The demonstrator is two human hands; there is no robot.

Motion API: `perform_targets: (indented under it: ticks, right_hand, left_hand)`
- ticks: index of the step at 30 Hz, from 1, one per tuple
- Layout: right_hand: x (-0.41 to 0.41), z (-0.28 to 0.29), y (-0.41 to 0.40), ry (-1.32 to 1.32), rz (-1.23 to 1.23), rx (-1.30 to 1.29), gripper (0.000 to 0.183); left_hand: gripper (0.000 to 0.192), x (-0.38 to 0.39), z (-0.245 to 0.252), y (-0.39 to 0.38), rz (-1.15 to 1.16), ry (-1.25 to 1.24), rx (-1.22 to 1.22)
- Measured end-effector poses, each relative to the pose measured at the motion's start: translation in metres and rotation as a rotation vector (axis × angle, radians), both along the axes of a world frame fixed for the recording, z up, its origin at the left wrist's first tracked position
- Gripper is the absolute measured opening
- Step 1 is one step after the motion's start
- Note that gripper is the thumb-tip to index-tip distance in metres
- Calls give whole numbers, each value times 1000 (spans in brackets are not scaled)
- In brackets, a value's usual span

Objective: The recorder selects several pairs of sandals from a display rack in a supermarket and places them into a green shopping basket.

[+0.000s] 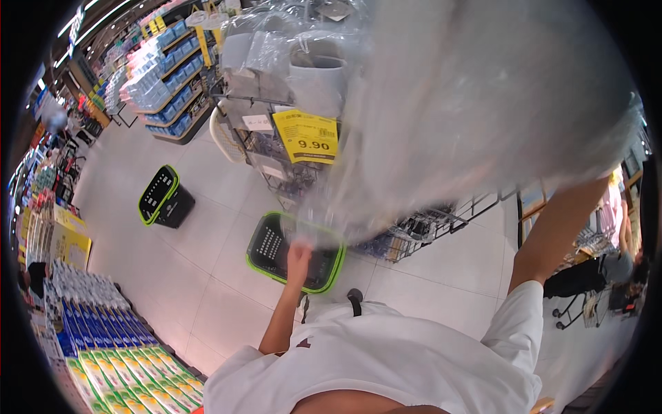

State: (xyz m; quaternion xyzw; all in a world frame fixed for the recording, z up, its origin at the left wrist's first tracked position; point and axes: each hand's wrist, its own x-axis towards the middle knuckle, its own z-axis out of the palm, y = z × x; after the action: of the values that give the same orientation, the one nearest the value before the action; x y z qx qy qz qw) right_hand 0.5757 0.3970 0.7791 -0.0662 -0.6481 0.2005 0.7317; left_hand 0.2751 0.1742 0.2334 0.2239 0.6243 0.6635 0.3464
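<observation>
My left hand (pixel 299 253) is closed on the lower edge of a large clear plastic bag (pixel 465 103), above a black shopping basket with a green rim (pixel 339 266). Across the right half of the view the bag is spread, blurred and close to the camera. My right forearm reaches up to it at the right, but the right hand is hidden behind the plastic. Behind the bag, white plastic-wrapped containers (pixel 316 77) sit on a wire rack (pixel 269 178), which bears a yellow price sign (pixel 306 137).
Another black and green basket (pixel 178 204) stands on the tiled floor. Packaged goods (pixel 139 378) are stacked at lower left, and a stepped display (pixel 176 77) is at upper left. A person (pixel 579 277) with a cart (pixel 592 310) is at far right.
</observation>
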Motion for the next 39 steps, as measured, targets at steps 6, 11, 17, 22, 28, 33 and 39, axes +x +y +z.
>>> perform_targets:
  ticks: [6, 11, 17, 22, 28, 33, 39]
  right_hand:
    - [-95, -124, -40, -344, 291, -602, 41]
    - [-152, -247, -59, -365, 510, -939, 42]
    - [-208, -374, -50, -447, 718, -1446, 46]
    - [-226, -389, -77, -458, 987, -1555, 59]
    - [-252, -324, -130, -461, 1544, -980, 53]
    - [-295, -311, -179, -994, 688, -728, 35]
    - [-317, -351, -205, -1137, 312, -29, 29]
  left_hand:
    - [54, 6, 142, -18, -52, -244, 435]
    - [73, 2, 141, -79, -30, -332, 472]
    - [76, -10, 154, -104, -2, 66, 100]
    - [69, -31, 127, -114, 192, -56, -145]
    - [50, -82, 76, -90, 354, -209, 158]
    - [48, -95, 25, -68, 227, -295, 102]
    - [45, -103, -28, -63, 75, -348, 1]
